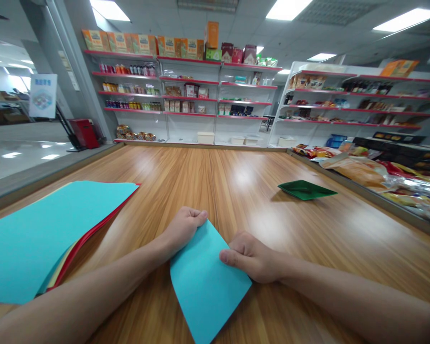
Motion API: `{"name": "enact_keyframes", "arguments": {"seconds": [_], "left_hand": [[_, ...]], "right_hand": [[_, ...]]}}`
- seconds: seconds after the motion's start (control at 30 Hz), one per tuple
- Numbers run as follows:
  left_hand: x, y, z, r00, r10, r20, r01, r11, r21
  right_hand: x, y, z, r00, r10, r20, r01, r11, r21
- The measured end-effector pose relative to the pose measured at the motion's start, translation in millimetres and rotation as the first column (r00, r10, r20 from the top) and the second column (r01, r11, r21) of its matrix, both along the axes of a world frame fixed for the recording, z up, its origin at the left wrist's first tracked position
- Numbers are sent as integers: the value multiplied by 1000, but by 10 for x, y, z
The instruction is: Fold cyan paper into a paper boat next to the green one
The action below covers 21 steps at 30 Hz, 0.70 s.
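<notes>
A light-blue sheet of paper (pixel 209 282) is held between my two hands, low over the wooden table, with one corner pointing toward me. My left hand (pixel 186 227) pinches its far corner between thumb and fingers. On the right edge, my right hand (pixel 251 255) grips the paper, thumb on top and fingers curled underneath. The underside of the paper is hidden. To the left lies a stack of coloured paper (pixel 57 220), blue on top with cream and red edges showing. A dark green folded paper piece (pixel 306 189) rests on the table at the right.
The wooden table (pixel 179 167) has a raised dark rim. Beyond its right edge are packaged snacks (pixel 365 172) in a heap. Shelves with bottles and boxes (pixel 189 91) stand behind. A sign board (pixel 43 95) and a red box (pixel 84 133) are at the far left.
</notes>
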<state>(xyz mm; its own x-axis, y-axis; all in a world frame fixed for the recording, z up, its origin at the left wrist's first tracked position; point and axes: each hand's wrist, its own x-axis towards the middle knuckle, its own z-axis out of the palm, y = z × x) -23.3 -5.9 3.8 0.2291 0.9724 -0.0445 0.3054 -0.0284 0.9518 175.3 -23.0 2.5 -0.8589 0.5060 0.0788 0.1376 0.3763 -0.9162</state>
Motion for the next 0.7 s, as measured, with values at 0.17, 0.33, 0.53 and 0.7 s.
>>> {"name": "enact_keyframes", "arguments": {"seconds": [0.17, 0.33, 0.53, 0.7], "left_hand": [[-35, 26, -13, 999, 42, 4, -42, 999, 10], [-58, 45, -35, 999, 41, -19, -41, 999, 9], [-63, 53, -47, 997, 73, -22, -72, 997, 33], [-76, 62, -57, 996, 84, -22, -83, 996, 37]], "right_hand": [[5, -8, 0, 1000, 16, -1, -16, 1000, -21], [-2, -20, -39, 999, 53, 9, -51, 991, -126], [19, -9, -26, 998, 69, -7, -69, 992, -103], [29, -30, -20, 995, 102, -16, -103, 972, -211]]}}
